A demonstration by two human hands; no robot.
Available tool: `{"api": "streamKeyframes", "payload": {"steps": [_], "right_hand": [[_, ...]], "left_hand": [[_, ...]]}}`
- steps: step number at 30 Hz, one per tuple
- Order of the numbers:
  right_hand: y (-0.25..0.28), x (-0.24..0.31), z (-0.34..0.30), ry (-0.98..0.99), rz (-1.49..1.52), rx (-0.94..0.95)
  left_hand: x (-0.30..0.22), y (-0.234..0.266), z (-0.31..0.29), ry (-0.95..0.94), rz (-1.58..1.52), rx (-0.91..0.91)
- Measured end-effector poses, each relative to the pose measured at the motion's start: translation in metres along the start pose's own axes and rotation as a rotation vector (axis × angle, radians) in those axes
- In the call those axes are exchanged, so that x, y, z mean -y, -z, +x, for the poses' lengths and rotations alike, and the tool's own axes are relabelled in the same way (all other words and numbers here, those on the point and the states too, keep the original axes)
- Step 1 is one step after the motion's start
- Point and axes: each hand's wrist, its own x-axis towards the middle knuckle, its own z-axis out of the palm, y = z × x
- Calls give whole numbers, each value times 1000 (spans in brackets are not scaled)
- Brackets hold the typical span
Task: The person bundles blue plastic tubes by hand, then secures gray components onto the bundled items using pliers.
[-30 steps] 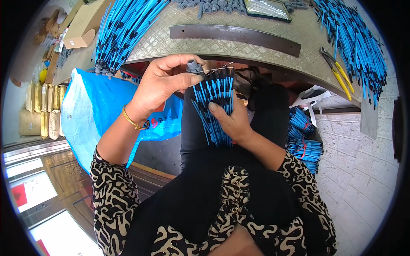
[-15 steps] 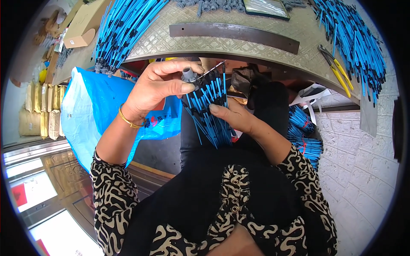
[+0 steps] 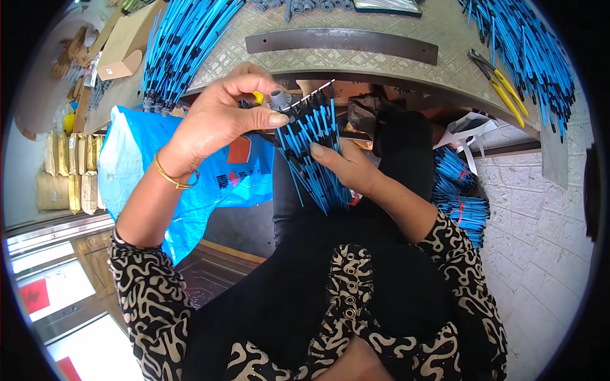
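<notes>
My left hand (image 3: 219, 117) is closed in a pinch at a grey plastic fitting (image 3: 280, 98) with a round hollow neck and a wider base. The fitting sits at the upper end of a bundle of thin blue rods (image 3: 311, 162) with black joints. A thin silvery rod (image 3: 316, 93) slants up to the right beside the fitting, and I cannot make out what it is. My right hand (image 3: 348, 168) wraps around the bundle from the right, its thumb lying across the front. The other right fingers are mostly hidden behind the rods.
Ahead, a patterned table (image 3: 343, 66) carries a flat metal strip (image 3: 343, 46), yellow-handled pliers (image 3: 499, 89), grey fittings (image 3: 318, 6) and blue rod piles (image 3: 190, 44) (image 3: 524, 57). A blue-white plastic bag (image 3: 149, 146) hangs at left. Tied rod bundles (image 3: 470, 213) lie low at right.
My left wrist and forearm have swung out to the left, with the fingers drawn back slightly at the fitting. My right hand keeps its hold on the bundle. The view has shifted a little.
</notes>
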Motion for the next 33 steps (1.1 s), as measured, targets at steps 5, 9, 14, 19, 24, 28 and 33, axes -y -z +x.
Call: {"api": "streamKeyframes", "payload": {"steps": [5, 9, 14, 19, 24, 28, 33], "right_hand": [[-7, 4, -1, 77, -38, -63], [-10, 2, 1, 96, -41, -93], [-12, -5, 1, 112, -140, -155], [-18, 7, -5, 404, -463, -424], [-1, 22, -4, 326, -652, -281], [18, 19, 2, 231, -494, -37], [11, 27, -1, 245, -599, -60]], "left_hand": [[-25, 0, 1, 188, 484, 20], [-27, -12, -6, 251, 395, -52], [-22, -25, -6, 214, 407, -168], [-20, -27, -3, 180, 384, -195], [-19, -20, 2, 111, 324, -106], [-15, -16, 4, 19, 255, -27], [-15, -11, 8, 101, 294, -43]]}}
